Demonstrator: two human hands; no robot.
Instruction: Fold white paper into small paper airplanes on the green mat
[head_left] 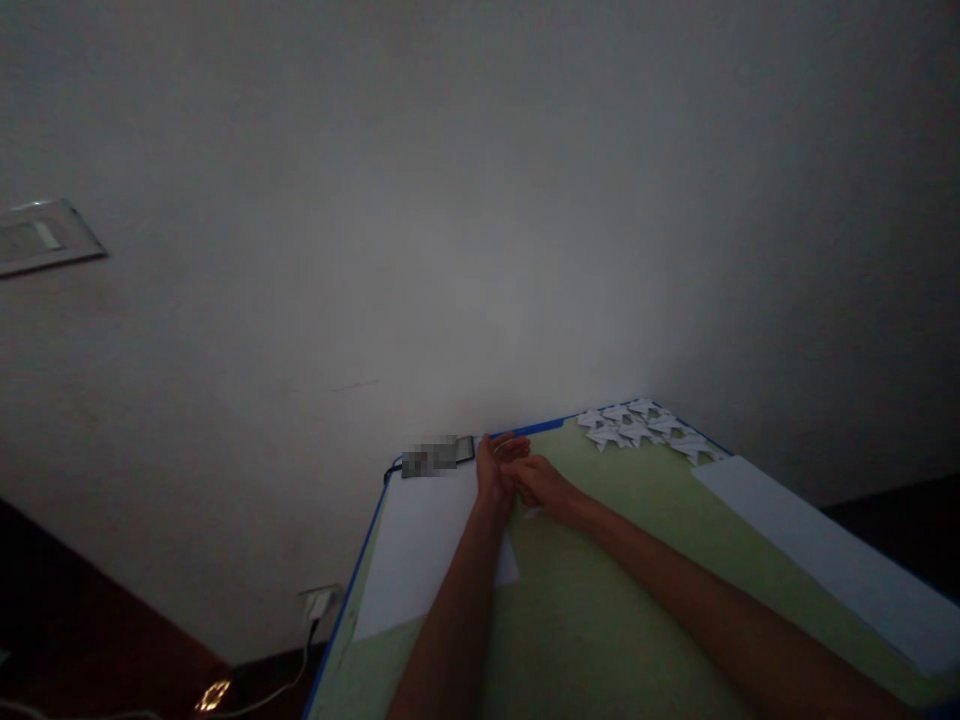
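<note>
My left hand (495, 466) is over the far part of the green table, palm turned up and fingers stretched out to the right. Against its palm side presses my right hand (541, 482), with its fingers closed; whatever they may hold is hidden. Just below the right hand shows a small white sliver, perhaps paper (533, 513); I cannot tell whether it is held or lies on the table. A white sheet of paper (420, 545) lies partly under my left forearm. Several folded white paper pieces (634, 430) with pointed ends sit at the far right corner.
The green tabletop (600, 600) has a blue edge and meets a grey wall (480, 220). A dark-framed device, partly blurred out (466, 449), stands at the far left corner. Along the right edge lies a white paper strip (825, 560). A plug with a cable (318, 605) is at the wall, lower left.
</note>
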